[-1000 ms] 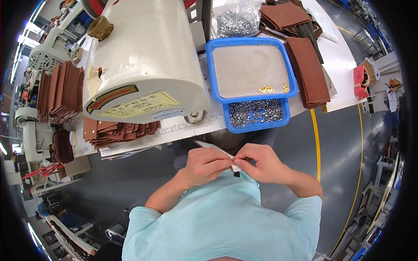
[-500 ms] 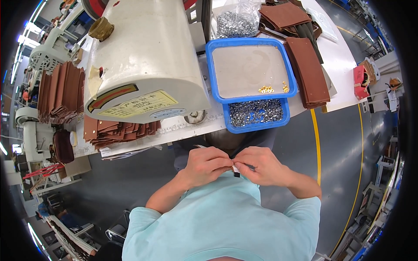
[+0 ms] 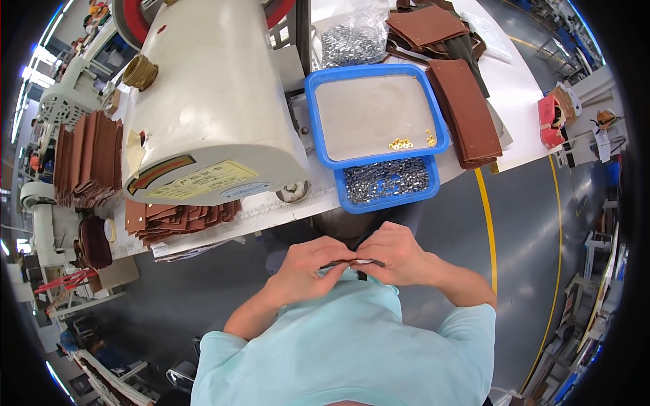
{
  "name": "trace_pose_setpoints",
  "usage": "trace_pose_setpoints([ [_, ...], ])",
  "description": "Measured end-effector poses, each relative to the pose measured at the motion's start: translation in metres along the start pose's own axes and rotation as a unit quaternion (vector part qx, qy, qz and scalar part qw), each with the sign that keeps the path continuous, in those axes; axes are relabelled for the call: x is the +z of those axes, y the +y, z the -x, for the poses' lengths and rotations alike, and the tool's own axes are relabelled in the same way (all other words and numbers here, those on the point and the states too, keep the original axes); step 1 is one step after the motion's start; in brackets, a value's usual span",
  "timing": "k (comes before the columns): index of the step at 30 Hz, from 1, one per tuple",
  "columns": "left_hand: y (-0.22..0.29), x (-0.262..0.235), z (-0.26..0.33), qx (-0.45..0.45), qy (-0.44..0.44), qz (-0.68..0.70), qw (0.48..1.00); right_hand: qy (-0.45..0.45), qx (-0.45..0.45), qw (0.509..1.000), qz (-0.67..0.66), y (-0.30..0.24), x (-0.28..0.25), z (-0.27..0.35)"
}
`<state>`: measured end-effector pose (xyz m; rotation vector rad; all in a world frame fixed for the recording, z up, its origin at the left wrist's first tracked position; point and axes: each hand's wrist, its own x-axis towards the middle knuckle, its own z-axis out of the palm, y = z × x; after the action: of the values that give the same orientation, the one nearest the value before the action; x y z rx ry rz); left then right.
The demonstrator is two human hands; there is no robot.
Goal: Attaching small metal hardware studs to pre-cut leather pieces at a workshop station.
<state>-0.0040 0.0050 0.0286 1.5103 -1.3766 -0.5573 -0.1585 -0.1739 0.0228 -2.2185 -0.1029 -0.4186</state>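
Observation:
In front of my chest, my left hand (image 3: 308, 268) and my right hand (image 3: 398, 257) are closed and nearly meet at the fingertips. Between them they pinch a small, thin strip (image 3: 366, 262), dark brown with a white part, seen almost edge-on. My fingers cover most of it, so its exact kind is unclear. A small black bit shows just beneath, against my light blue shirt. Beyond my hands, at the table's edge, a blue tray (image 3: 352, 206) of small silvery metal pieces sits under another blue tray (image 3: 313, 128) with a few gold-coloured rings (image 3: 401, 144).
A big cream-coloured machine (image 3: 210, 101) stands on the table at left. Brown leather pieces (image 3: 183, 220) are piled beneath it, and more (image 3: 88, 155) stand farther left. Right of the trays lies a stack of brown leather panels (image 3: 466, 111). A clear bag (image 3: 353, 44) of metal pieces lies behind.
My hands have turned the strip, so it now lies edge-on between both sets of fingers; before, a white end with a black tip hung down. The whole view has shifted slightly.

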Motion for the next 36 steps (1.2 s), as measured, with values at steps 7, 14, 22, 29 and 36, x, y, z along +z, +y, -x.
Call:
trace_pose_setpoints([
  [7,0.007,0.002,-0.013,-0.109,-0.083,0.006,0.990,0.003,-0.035,0.997,0.067,0.003,0.001,-0.007],
  [14,0.009,-0.008,-0.016,-0.100,-0.026,-0.094,0.990,0.116,0.228,0.929,0.267,0.078,-0.117,-0.053],
  [22,0.014,-0.020,-0.015,-0.062,-0.007,-0.126,0.990,-0.025,0.316,0.863,0.394,0.154,-0.139,-0.073],
  [29,0.017,-0.031,-0.025,-0.316,-0.005,-0.007,0.949,0.032,0.250,0.876,0.411,0.149,-0.127,-0.066],
  [36,-0.003,-0.012,-0.020,-0.238,0.127,0.132,0.954,0.096,0.147,0.984,-0.021,0.010,-0.046,-0.052],
])
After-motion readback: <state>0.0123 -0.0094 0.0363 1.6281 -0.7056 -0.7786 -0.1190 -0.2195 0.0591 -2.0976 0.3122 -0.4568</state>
